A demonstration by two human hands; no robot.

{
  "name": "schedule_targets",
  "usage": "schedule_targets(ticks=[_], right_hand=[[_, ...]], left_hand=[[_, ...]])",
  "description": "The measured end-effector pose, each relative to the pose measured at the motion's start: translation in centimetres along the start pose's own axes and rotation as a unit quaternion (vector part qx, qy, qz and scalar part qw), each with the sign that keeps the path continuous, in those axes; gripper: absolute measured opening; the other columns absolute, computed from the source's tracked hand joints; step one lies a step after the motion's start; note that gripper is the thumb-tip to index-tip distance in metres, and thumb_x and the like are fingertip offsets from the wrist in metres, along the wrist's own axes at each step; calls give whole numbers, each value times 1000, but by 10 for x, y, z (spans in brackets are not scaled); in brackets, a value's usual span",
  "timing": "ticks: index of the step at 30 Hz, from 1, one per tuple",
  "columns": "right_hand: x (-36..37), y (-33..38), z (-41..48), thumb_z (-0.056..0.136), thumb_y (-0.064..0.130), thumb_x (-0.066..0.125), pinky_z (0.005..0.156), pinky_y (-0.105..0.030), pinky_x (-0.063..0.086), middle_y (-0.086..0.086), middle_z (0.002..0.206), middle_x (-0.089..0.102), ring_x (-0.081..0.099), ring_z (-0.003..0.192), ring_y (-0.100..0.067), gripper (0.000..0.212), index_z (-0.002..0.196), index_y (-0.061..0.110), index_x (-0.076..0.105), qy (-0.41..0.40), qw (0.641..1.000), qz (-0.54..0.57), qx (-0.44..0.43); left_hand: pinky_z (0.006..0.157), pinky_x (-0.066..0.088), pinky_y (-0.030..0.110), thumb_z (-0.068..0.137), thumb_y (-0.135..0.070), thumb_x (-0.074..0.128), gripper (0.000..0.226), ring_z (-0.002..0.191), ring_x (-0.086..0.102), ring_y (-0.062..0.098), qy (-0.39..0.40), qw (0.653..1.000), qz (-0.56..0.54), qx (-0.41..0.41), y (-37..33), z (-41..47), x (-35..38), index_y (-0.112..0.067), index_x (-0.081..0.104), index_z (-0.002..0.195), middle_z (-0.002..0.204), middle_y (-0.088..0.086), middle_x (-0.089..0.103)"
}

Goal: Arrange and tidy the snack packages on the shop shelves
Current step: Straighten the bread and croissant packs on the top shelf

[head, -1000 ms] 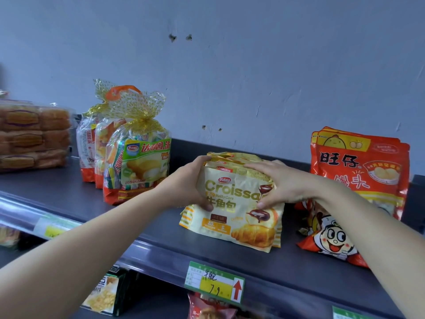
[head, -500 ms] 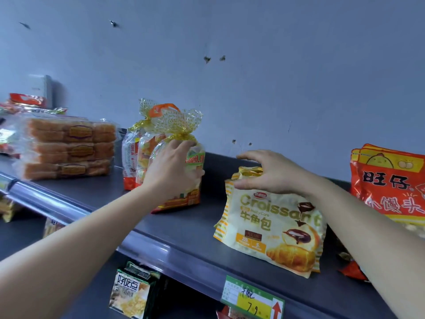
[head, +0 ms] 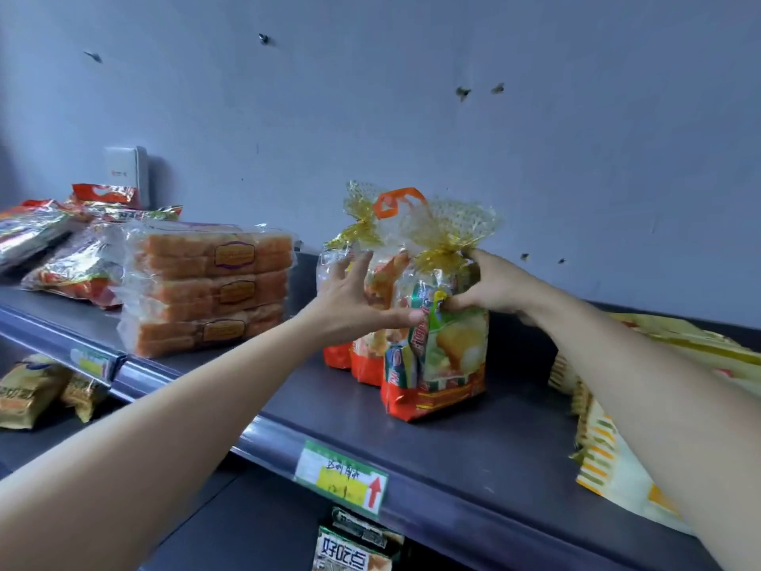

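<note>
On my feed the front cake bag (head: 436, 344) stands upright mid-shelf (head: 329, 405). Its long axis runs straight up, with the gold-tied top pointing at the ceiling and the printed face toward me. Two more tied bags (head: 364, 366) line up right behind it, touching. The right hand (head: 486, 288) grips it just under the tie, thumb pinching the front and fingers curled round the far side, arm coming in from lower right. The left hand (head: 354, 302) is wide open, thumb tip against the bag's left edge and fingers splayed across the bags behind. Its forearm reaches up from lower left. A croissant pack (head: 605, 451) lies off to the right, partly hidden by the right arm.
</note>
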State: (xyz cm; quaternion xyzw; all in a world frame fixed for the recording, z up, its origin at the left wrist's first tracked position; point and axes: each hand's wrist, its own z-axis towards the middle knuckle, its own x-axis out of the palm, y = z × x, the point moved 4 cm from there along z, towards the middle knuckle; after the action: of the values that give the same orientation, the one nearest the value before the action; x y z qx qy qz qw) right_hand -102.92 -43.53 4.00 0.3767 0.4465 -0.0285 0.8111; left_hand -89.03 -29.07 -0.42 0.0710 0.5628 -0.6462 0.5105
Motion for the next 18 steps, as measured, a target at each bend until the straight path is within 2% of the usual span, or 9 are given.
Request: schedule_targets(ticks=[3,5,7,9,11,12,14,16,18], right_hand=[[1,18,6,58,35,90,89,-29,46,5,115,60,57,107,-16,84,132,22,53,-36,996,-79,-28],[6,33,8,56,43,90,81,-28,47,11,103,62,60,99,-14,72,119,25,59,-31,993,-103,-45],[11,47,8,59,41,88,71,-25,48,15,88,64,62,86,-9,52,102,26,62,1,996,-59,-64],[11,53,12,69,37,82,57,-25,50,9,82,68,64,73,-8,33,94,21,66,49,997,18,-65],[4,51,17,80,39,71,43,-22,41,-2,78,67,59,57,-9,31,93,10,67,61,994,78,-42],[-1,47,22,84,40,67,42,-21,35,-4,74,65,55,51,-9,33,90,8,67,35,992,116,-27],[-8,31,37,90,42,60,51,-24,35,-2,72,63,54,57,-11,36,83,8,67,-71,988,138,-14],[-6,16,53,95,40,53,73,-30,41,2,82,58,53,83,-15,33,85,11,64,-131,981,140,12],[11,0,65,94,50,49,89,-33,41,0,96,58,52,100,-18,41,92,11,62,-41,979,183,78]], left_hand=[[117,18,42,47,-73,72,129,148,8,22,58,997,-22,43,3,13,-4,-38,8,153,161,-6,-9],[119,16,42,48,-69,79,128,149,4,19,73,995,-19,71,5,24,-9,-37,12,152,161,-4,-4],[120,18,44,48,-62,84,129,148,8,18,92,992,-26,82,10,35,-17,-36,13,152,161,-5,5],[118,22,37,46,-55,85,129,146,18,15,121,988,-44,81,18,43,-24,-33,15,153,159,-7,17],[115,25,30,48,-51,83,122,143,26,12,130,987,-37,92,21,48,-31,-30,22,151,155,-11,28],[115,25,30,53,-52,83,116,142,28,12,121,987,-6,103,21,49,-33,-29,25,151,153,-12,30],[117,24,38,63,-58,78,108,142,25,16,91,984,93,121,15,48,-36,-26,25,151,154,-9,24],[116,24,40,65,-60,76,109,142,22,18,85,977,140,137,7,47,-33,-22,22,151,155,-6,19],[112,27,31,65,-56,79,111,141,26,18,95,977,127,145,2,46,-29,-19,19,151,154,-4,22]])
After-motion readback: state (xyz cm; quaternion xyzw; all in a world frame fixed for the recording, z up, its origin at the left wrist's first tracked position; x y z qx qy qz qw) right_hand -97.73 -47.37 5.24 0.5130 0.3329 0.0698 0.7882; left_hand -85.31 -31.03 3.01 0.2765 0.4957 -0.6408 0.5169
